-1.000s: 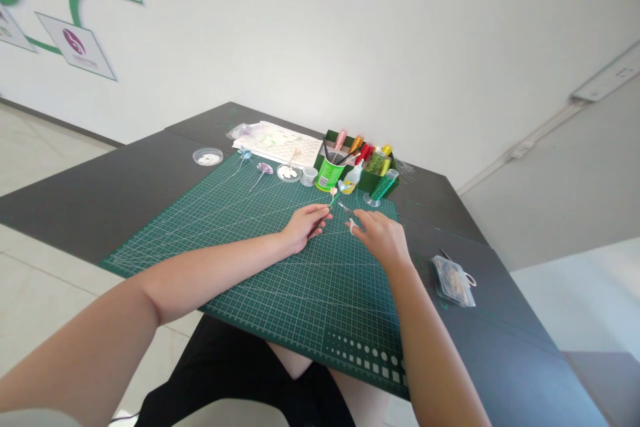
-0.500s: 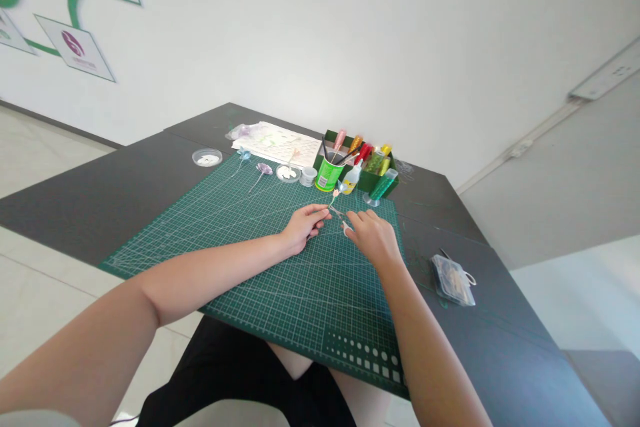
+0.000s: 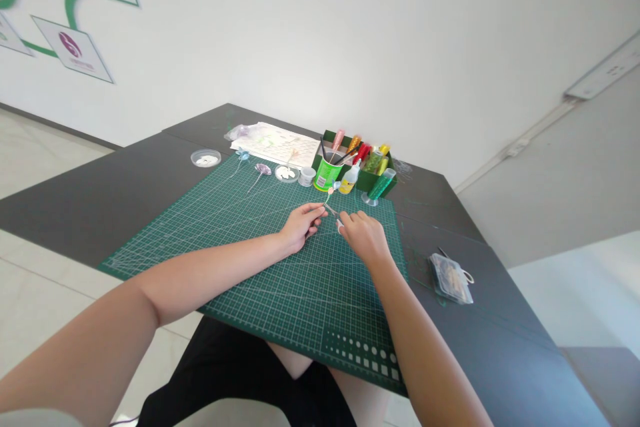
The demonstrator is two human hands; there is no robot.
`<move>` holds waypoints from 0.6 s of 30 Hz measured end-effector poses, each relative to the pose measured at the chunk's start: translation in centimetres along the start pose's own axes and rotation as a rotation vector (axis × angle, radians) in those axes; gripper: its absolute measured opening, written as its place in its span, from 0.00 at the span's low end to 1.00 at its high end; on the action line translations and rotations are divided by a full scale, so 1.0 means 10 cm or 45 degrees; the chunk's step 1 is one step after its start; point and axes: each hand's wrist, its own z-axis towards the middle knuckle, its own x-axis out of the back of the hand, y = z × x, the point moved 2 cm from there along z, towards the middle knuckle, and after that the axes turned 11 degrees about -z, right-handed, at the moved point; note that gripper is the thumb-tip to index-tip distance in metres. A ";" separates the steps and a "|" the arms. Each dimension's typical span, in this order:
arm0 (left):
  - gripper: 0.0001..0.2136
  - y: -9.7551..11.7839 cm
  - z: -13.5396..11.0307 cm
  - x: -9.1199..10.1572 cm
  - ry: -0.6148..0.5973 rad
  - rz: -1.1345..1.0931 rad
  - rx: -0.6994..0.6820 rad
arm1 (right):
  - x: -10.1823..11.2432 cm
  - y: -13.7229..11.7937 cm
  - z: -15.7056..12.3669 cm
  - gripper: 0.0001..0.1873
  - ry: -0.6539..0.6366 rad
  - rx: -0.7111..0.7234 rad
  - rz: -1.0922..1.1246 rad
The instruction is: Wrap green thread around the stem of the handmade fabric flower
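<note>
Above the middle of the green cutting mat (image 3: 240, 227), my left hand (image 3: 303, 223) pinches the stem of a small artificial flower (image 3: 331, 191) with pinkish and pale blue petals on top. My right hand (image 3: 364, 232) is closed around the white handles of small scissors (image 3: 339, 223). The scissor blades reach leftward to the stem, close to my left fingertips. Whether they are parted or closed on it is too small to tell. Behind the flower stand a green can (image 3: 328, 175) of brushes and a white glue bottle (image 3: 349, 179).
A dark green box (image 3: 369, 183) holds several coloured glitter tubes. A blue flower (image 3: 243, 155), a purple flower (image 3: 263, 169) and a dish of white pieces (image 3: 287, 174) lie at the back left. A clear plastic case (image 3: 451, 279) sits at right on the black table (image 3: 500, 320).
My right hand and the scissors have shifted slightly left, closer to my left hand. The flower has moved a little left and down with my left hand's pinch.
</note>
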 end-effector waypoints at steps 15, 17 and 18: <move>0.04 0.00 0.00 0.00 0.020 0.012 -0.036 | -0.08 -0.04 0.01 0.13 -0.053 -0.009 -0.038; 0.05 0.00 0.01 0.01 0.016 0.034 -0.052 | -0.07 -0.04 0.01 0.13 -0.047 -0.016 -0.021; 0.05 0.00 0.01 0.01 0.013 0.049 -0.063 | -0.06 -0.05 0.01 0.12 -0.041 -0.020 -0.011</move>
